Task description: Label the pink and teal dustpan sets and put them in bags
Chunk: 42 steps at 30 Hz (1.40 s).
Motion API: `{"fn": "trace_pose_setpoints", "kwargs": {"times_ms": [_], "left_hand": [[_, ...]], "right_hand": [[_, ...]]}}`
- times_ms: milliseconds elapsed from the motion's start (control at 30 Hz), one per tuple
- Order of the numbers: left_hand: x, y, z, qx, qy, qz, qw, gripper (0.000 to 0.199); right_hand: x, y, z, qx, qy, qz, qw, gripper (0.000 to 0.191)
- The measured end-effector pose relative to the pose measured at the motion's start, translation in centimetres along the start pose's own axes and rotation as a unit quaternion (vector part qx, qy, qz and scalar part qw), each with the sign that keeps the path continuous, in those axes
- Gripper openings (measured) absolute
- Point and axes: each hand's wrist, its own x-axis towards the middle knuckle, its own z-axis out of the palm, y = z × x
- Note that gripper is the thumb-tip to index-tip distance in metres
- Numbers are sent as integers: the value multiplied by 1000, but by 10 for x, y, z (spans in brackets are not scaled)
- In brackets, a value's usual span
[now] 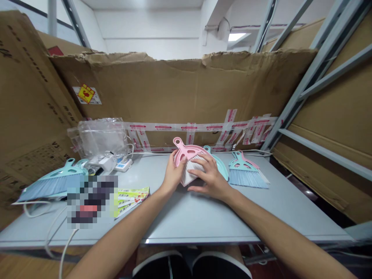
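Through the head view I have the pink dustpan [201,147] up at the middle of the worktop [203,226], near its back, with a pink brush [187,176] laid into its front. A clear plastic bag [101,133] stands at the back left; I cannot make out its contents.

The brush has pale, nearly white bristles angled down toward me, and a pink handle ending in a ring at the upper left. My left hand [174,172] has a firm grip on the pair, thumb over the front. My right hand [210,174] has an open grip, its fingers parted across the bristles and its thumb apart below them.

Just behind, a teal dustpan [223,167] pokes out, partly hidden by the right hand. Farther right lies a teal brush with blue bristles [248,179], pink plastic showing behind it. Another blue-bristled brush [58,184] lies at the far left, near a white power strip [123,165], green-and-white packets [132,197] and a pixelated patch I cannot read. White cables [67,248] trail over the front edge. A tall cardboard panel [174,93] closes off the back.
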Motion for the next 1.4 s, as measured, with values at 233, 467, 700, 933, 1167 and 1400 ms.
{"fn": "trace_pose_setpoints", "kwargs": {"times_ms": [233,467,700,933,1167,1400], "left_hand": [[1,-2,-2,-1,12,-15,1000,52],[0,0,-1,-12,22,-16,1000,52],[-1,-4,0,-3,17,-19,1000,54],[4,-8,-5,4,19,-18,1000,57],[6,-10,-6,16,12,-14,1000,58],[1,0,0,18,-19,-3,1000,55]], "right_hand": [[-1,-2,6,36,1,-53,998,19],[-2,-9,10,79,-11,-39,996,21],[-2,-9,12,92,-10,-41,995,19],[0,-8,7,135,-9,15,991,23],[2,0,-1,141,52,113,982,12],[1,8,-5,84,26,104,991,10]]}}
